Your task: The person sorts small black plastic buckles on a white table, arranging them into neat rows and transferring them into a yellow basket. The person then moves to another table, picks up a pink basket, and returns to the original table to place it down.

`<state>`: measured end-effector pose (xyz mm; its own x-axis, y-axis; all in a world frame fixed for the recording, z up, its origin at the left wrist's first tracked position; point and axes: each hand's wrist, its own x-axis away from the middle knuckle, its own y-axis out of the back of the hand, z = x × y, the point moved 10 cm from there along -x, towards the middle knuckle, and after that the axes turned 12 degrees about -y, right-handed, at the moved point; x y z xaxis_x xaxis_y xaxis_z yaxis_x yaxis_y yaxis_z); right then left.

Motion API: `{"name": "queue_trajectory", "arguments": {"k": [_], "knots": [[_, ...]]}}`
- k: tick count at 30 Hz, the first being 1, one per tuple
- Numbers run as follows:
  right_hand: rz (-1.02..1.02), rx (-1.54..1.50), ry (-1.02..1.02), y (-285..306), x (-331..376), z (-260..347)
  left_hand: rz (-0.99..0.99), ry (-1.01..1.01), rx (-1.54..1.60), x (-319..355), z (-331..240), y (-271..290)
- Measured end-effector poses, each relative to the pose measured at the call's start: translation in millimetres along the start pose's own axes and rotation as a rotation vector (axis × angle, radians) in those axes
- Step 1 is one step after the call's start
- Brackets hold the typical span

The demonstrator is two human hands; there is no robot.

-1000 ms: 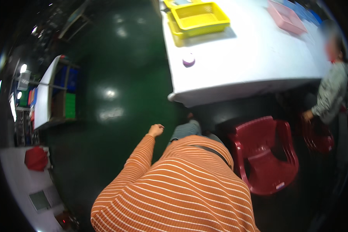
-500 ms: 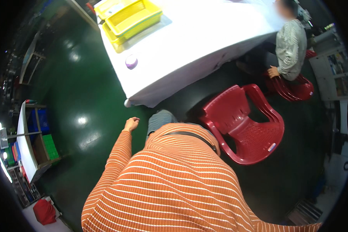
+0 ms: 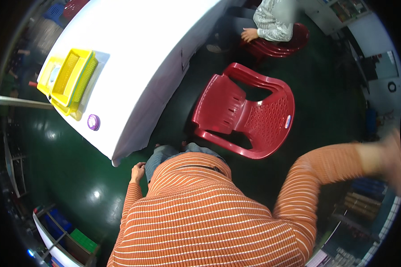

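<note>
My left hand (image 3: 138,172) hangs low by my left thigh, beside the near corner of the white-covered table. Its fingers are loosely curled closed, and I see nothing in them. Out at the far right edge, my right hand (image 3: 391,162) is raised with the arm bent; motion blurs its fingers, so their state does not show. Ahead of me and to the right stands a red plastic armchair (image 3: 263,118), which neither hand touches. A small round purple-and-white object (image 3: 93,122) lies on the white tabletop (image 3: 120,80), near its left edge.
Yellow plastic baskets (image 3: 78,78) sit stacked on the table's left side. Beyond the armchair a person in a light patterned sleeve (image 3: 276,33) sits on red stacked chairs (image 3: 272,49). A shelf with a green crate (image 3: 83,240) is at the lower left.
My view has turned right, so the table and baskets now lie further left. My right arm has risen from the lower right edge. The left hand still hangs by my thigh.
</note>
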<state>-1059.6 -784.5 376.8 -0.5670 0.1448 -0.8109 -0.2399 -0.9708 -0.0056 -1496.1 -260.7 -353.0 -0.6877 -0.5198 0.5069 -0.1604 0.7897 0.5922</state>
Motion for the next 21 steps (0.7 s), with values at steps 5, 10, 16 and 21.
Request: {"name": "queue_trajectory", "arguments": {"k": [5, 10, 16, 21], "knots": [[0.230, 1.310, -0.945, 44, 279, -358, 0.027, 0.079, -0.002, 14, 3, 16], [-0.019, 1.062, -1.350, 119, 475, -377, -0.065, 0.010, -0.073, 2, 6, 33], [0.046, 0.921, -1.511, 117, 462, -382, -0.163, -0.127, 0.020, 21, -65, -12], [0.329, 0.959, -1.628, 141, 495, -446, -0.142, -0.172, 0.181, 98, -111, -85]]}}
